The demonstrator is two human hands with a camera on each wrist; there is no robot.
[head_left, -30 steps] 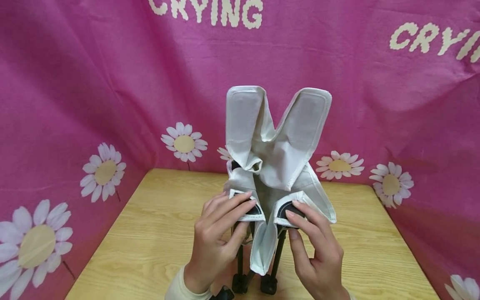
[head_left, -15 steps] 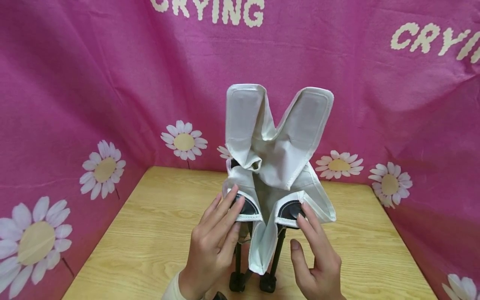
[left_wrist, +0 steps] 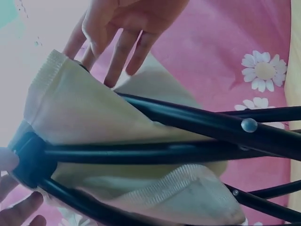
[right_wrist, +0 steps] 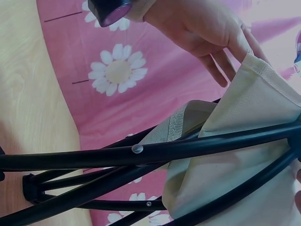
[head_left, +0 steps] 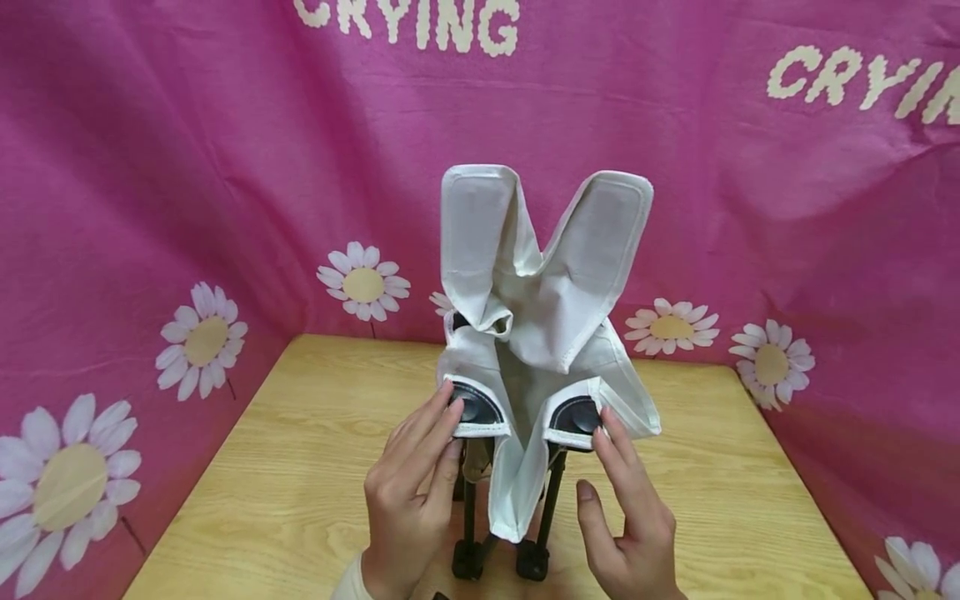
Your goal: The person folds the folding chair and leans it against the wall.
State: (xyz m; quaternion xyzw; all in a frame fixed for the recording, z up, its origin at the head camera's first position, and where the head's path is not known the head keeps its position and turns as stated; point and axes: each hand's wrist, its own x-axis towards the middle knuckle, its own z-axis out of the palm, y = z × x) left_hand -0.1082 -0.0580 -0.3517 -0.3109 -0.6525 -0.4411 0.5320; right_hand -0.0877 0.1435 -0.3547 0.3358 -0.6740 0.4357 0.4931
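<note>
A small folding chair with a white fabric seat (head_left: 517,483) and black tubular legs (head_left: 551,508) stands upright, partly folded, its two fabric flaps (head_left: 480,225) rising at the back. Two black corner patches lie at its front. My left hand (head_left: 411,500) touches the left patch (head_left: 476,407) at its outer edge with fairly straight fingers. At the outer edge of the right patch (head_left: 573,417) rest the fingertips of my right hand (head_left: 633,517), thumb apart from the fabric. The left wrist view shows black tubes (left_wrist: 188,122) crossing below the fabric (left_wrist: 89,108).
A wooden table (head_left: 300,467) lies under the chair. Behind it and at both sides hangs a pink cloth (head_left: 390,150) with white daisies and pale lettering. The chair's black feet (head_left: 532,560) stand near the table's front.
Both hands have slid outward from the black patches to their outer edges, uncovering more of them. My right thumb has come away from beneath the right corner. The chair appears slightly further left.
</note>
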